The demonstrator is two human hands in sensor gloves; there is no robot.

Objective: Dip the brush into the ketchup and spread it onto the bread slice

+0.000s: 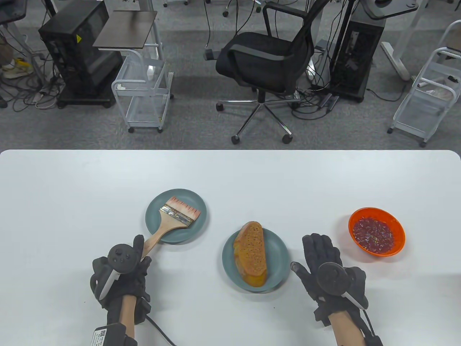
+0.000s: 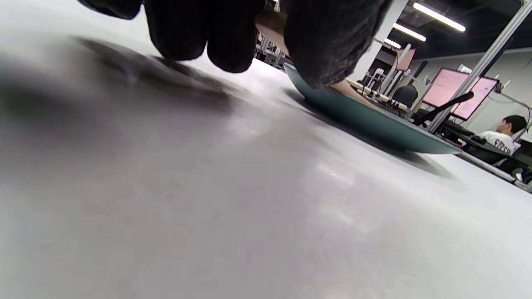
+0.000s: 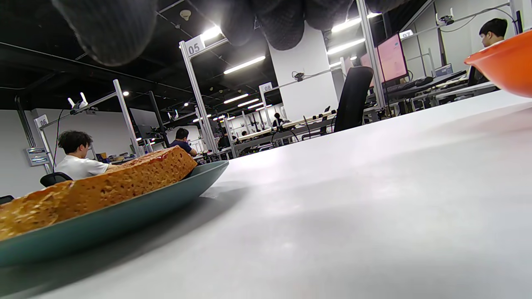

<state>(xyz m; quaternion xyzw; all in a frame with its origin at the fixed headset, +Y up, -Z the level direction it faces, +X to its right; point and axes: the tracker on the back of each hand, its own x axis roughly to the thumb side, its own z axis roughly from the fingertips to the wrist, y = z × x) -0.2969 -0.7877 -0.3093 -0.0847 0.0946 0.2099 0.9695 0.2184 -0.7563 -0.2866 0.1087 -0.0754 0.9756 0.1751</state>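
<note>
Left hand (image 1: 120, 268) gripping the brush (image 1: 169, 221) handle, bristles resting on the far plate (image 1: 153, 220), right hand (image 1: 326, 268) flat, fingers spread, between bread slice (image 1: 252, 254) and ketchup bowl (image 1: 376, 231)

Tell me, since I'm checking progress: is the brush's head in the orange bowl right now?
No, in the table view the brush lies with its bristles on a teal plate, far left of the orange bowl.

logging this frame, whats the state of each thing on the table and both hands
brush: bristles on left plate, handle end at left hand
bread slice: flat on middle plate, reddish coating
orange bowl: upright, holds red sauce
right hand: flat, fingers spread, holding nothing
</note>
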